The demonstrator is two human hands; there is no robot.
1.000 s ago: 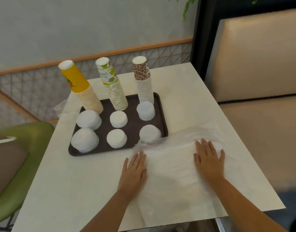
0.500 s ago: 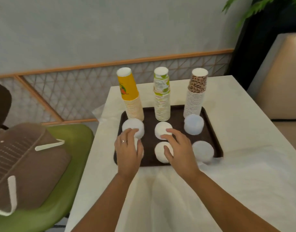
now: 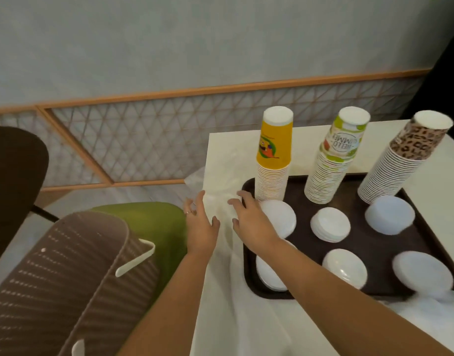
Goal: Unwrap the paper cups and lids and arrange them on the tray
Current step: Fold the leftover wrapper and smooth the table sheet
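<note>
A dark tray (image 3: 374,242) sits on the white surface (image 3: 228,150), close to its left edge. Three upside-down cup stacks stand along the tray's far side: a yellow stack (image 3: 273,160) at the far-left corner, a green stack (image 3: 335,160) in the middle, leaning right, and a leopard stack (image 3: 403,160) at the far-right corner, also leaning right. Six lid stacks (image 3: 329,224) lie on the tray in two rows of three nearer the person; the near-left one is partly hidden by the right forearm. Clear wrap (image 3: 220,194) lies crumpled on the surface between the tray's left rim and the surface's left edge, part of it hanging over that edge. The left hand (image 3: 201,227) is at the surface's left edge beside the wrap, fingers spread and relaxed, a ring on one finger; whether it touches the wrap cannot be told. The right hand (image 3: 249,217) is over the tray's left rim, fingers spread and slightly bent, tips at the wrap, gripping nothing visible. More white wrap (image 3: 246,325) covers the near part of the surface. Beyond the left edge stands a green chair (image 3: 154,222) bearing a brown bag (image 3: 61,283).
</note>
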